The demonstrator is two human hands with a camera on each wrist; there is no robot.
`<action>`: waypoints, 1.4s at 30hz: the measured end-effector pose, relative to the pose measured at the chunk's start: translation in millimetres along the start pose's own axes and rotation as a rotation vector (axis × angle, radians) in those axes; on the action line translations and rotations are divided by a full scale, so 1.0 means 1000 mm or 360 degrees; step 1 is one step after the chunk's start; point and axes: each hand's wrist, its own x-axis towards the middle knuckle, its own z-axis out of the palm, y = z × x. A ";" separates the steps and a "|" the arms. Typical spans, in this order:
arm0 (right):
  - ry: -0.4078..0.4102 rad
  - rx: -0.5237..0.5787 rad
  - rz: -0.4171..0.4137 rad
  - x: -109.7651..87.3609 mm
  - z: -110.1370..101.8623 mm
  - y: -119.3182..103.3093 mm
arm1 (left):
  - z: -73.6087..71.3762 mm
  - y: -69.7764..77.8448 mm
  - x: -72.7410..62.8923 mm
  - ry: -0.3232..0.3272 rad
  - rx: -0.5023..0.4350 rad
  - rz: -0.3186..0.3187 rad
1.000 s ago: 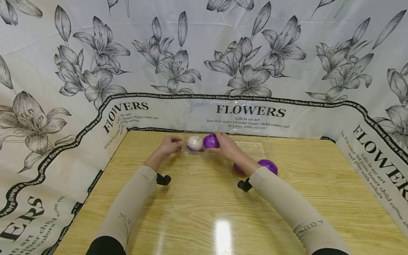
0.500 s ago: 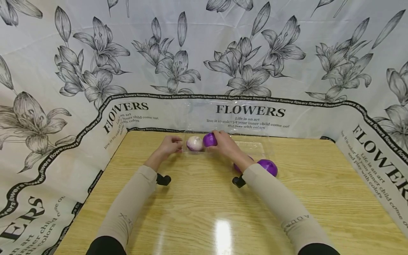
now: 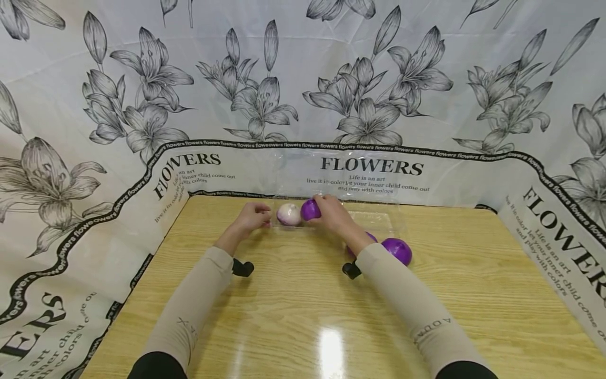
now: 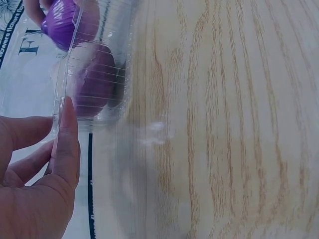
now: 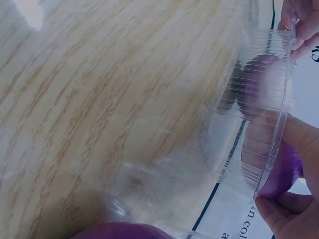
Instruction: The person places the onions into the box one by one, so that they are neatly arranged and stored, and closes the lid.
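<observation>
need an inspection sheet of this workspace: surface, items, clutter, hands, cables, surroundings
Surface: glossy pale wood-grain tabletop
Items: clear ribbed plastic box, round white-and-purple onion-like piece inside; glossy purple onion-like ball held; two more purple balls at the box's near side, partly hidden by the beige right sleeve
Clutter: nothing seen
Hands: left hand pinches the box's rim; right hand grips the held ball
Cables: nothing seen
Surroundings: white fabric backdrop, black flower prints and "FLOWERS" lettering

The wood-grain worktop (image 3: pixel 293 310) supports a clear plastic container (image 3: pixel 374 220) at the far side; two round purple items (image 3: pixel 399 251) lie nearer, right.
</observation>
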 end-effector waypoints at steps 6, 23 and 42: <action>-0.0039 -0.0057 0.0001 0.001 0.003 -0.001 | 0.000 -0.001 0.001 -0.0006 -0.0009 -0.0008; -0.0109 -0.0187 -0.0096 0.006 0.008 0.011 | 0.002 -0.001 -0.001 -0.0013 -0.0017 0.0010; -0.0216 -0.0197 -0.0106 -0.002 -0.006 0.016 | 0.009 0.004 -0.001 0.0025 0.0090 0.0048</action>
